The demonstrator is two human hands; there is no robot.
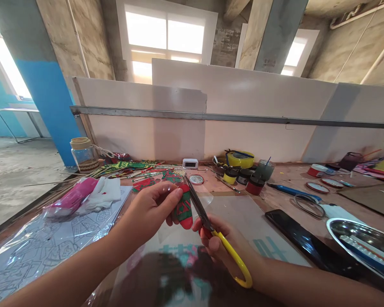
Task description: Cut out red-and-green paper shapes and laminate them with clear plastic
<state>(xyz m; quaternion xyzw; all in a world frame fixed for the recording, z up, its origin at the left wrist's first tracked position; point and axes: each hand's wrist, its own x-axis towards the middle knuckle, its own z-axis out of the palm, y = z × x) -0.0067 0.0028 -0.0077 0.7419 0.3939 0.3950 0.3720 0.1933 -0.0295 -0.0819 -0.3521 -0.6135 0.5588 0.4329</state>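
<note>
My left hand [160,204] pinches a small red and green patterned piece [183,209] with a rounded lower end. Its thumb lies over the upper part and the fingers curl behind. My right hand [225,243] is wrapped round a pair of scissors [200,207] with yellow handles. The dark blades point up and to the left, close beside the right edge of the piece. Whether they touch it I cannot tell. Below both hands lies a translucent plastic sheet [243,209] with green lettering.
Line drawings under plastic [67,243] and a pink tissue pack [73,196] lie left. Paint jars [255,185], a yellow container [241,159] and a small white clock [190,163] stand behind. At right are a black phone [302,236], a blue pen-like tool [294,192] and a metal bowl [331,228].
</note>
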